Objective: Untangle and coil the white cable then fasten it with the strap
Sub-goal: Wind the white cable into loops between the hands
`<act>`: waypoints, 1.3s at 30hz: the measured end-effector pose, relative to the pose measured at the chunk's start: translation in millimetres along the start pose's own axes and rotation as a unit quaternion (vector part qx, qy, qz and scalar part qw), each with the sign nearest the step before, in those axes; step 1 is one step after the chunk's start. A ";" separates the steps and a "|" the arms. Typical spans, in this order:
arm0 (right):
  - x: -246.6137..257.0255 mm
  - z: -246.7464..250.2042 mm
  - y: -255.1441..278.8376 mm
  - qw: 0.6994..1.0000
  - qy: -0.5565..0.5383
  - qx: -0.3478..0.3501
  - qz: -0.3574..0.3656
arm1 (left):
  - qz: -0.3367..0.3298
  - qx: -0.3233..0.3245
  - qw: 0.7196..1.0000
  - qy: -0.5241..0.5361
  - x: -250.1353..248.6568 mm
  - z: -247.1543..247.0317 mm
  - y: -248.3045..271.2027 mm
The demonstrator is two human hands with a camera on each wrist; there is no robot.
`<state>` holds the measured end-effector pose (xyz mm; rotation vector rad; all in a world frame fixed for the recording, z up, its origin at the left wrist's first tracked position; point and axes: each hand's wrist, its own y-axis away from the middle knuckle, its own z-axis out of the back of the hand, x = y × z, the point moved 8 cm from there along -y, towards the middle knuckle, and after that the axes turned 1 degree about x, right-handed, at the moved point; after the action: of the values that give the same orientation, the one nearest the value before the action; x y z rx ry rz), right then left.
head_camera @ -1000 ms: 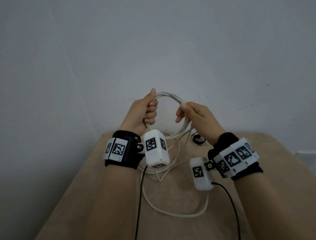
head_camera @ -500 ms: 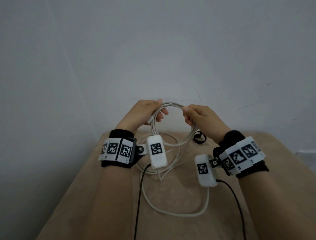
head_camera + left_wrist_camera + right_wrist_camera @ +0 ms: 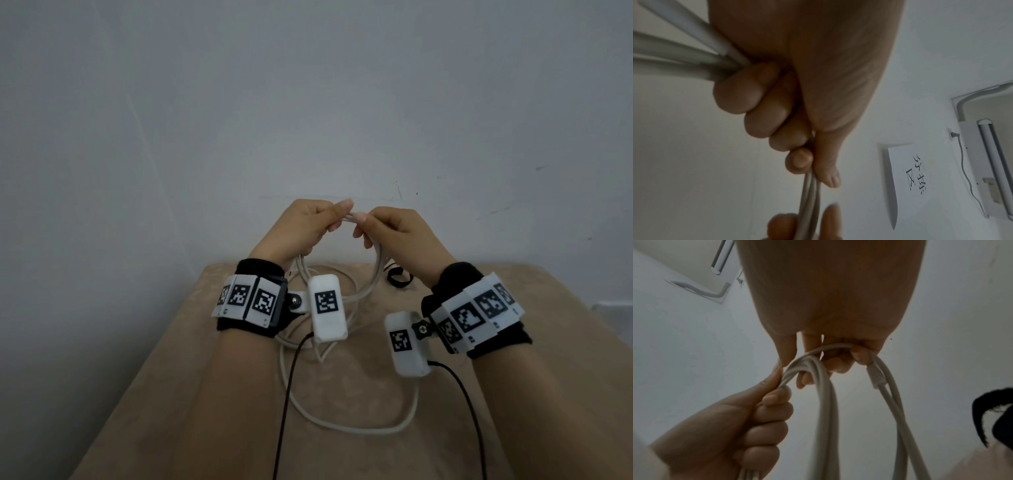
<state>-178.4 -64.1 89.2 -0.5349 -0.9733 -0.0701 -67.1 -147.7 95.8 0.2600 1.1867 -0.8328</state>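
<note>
The left hand (image 3: pixel 301 226) is curled around a bundle of loops of the white cable (image 3: pixel 375 274), held up above the tan bench (image 3: pixel 191 394), thumb and forefinger pinching the top of the coil. Right beside it, fingertips almost touching, the right hand (image 3: pixel 400 233) pinches the same coil, with a connector end hanging just below its fingers. The cable's loose remainder trails across the bench, and the black strap (image 3: pixel 399 278) lies on the bench beyond the right wrist.
</note>
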 end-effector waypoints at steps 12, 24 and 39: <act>-17.5 37.9 -2.2 0.991 -0.065 -0.115 -0.031 | 0.012 -0.172 0.973 0.152 16.8 53.9 6.7; -12.2 12.3 -1.4 0.998 -0.054 -0.021 -0.036 | 0.031 -0.194 0.954 0.226 20.1 52.7 6.1; -14.5 -4.9 -0.3 0.997 0.032 0.038 -0.063 | 0.071 -0.211 0.943 0.247 31.9 45.0 3.9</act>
<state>-183.0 -69.2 75.5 -0.3984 -0.9428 -0.1611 -28.4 -185.4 83.8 0.2022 1.7605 -0.3733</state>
